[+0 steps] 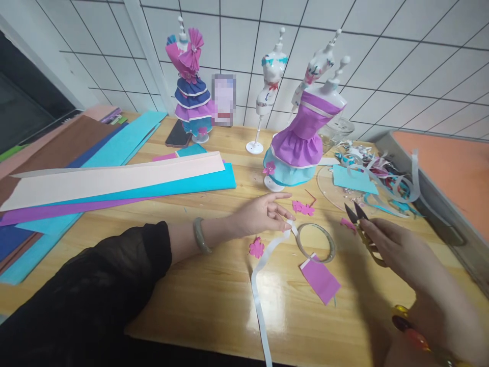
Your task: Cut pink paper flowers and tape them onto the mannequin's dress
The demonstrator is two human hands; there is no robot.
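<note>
My left hand (267, 216) pinches a white tape strip (263, 260) between thumb and fingers, with the index finger stretched out. The strip runs from a nearly used-up tape roll (333, 247) and trails over the table's front edge. In my right hand (397, 250) is a pair of scissors (370, 239), its dark blades spread apart and pointing up and left. A purple paper piece (320, 280) with a pale band lies at the roll's lower edge. Pink paper flowers (256, 247) and a joined flower pair (303, 207) rest near my left hand.
A small dress form (305, 122) in a purple and turquoise paper dress stands ahead; another dressed form (193, 86) is at back left. Folded crepe paper (126, 178) covers the left. Scraps (355, 178) and an orange-lined tray (446, 168) are at right.
</note>
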